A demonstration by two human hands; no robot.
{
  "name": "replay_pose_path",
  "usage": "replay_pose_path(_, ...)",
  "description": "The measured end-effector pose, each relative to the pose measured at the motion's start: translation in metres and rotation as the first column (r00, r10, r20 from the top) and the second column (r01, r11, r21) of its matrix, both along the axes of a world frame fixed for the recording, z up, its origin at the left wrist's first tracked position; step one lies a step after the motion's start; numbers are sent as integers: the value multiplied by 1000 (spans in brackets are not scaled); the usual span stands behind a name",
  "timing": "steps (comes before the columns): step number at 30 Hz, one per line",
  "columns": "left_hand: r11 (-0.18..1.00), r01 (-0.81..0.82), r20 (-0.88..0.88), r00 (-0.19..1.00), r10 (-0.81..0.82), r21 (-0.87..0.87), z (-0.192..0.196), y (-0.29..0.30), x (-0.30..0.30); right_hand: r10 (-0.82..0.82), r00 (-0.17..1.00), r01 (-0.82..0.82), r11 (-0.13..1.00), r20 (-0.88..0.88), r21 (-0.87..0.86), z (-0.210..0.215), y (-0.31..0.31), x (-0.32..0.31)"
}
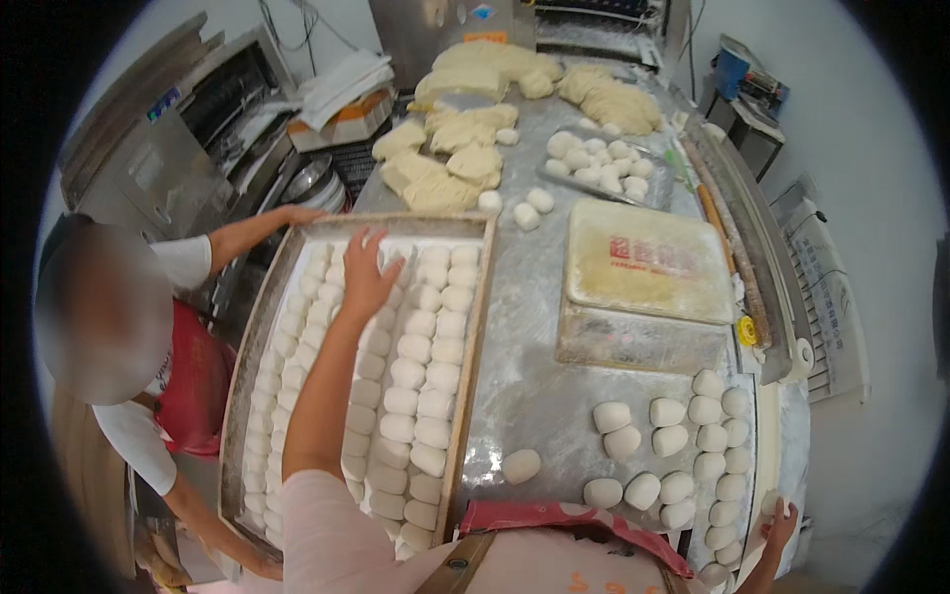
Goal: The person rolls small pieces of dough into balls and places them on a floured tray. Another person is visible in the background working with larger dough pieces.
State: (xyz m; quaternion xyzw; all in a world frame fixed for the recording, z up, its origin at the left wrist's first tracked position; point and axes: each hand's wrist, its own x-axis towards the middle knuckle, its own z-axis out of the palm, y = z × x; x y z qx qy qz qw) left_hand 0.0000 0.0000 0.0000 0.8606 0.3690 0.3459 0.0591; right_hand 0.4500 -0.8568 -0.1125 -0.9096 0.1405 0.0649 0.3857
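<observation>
The left hand point(364, 272) reaches out toward eleven o'clock over the wooden tray point(465, 396), fingers spread, its grip loose and flat on the dough pieces point(416, 376) lined in rows there, clasping none. The right hand point(782, 525) sits at four o'clock by the bench point(534, 386) edge, next to loose dough rolls point(708, 436); whether its grip holds anything cannot be told. A co-worker's hand point(297, 215) grips the tray's far corner at ten o'clock.
</observation>
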Motion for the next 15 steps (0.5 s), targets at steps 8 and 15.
replay_pose_path(8,915,375,-43,922,-385,-149,6,-219,61,491,823,-231,750,287,-620,-8,-21,12)
replay_pose_path(15,797,500,-357,716,-600,-338,-59,-391,61,597,673,-320,767,436,-557,-14,8,38)
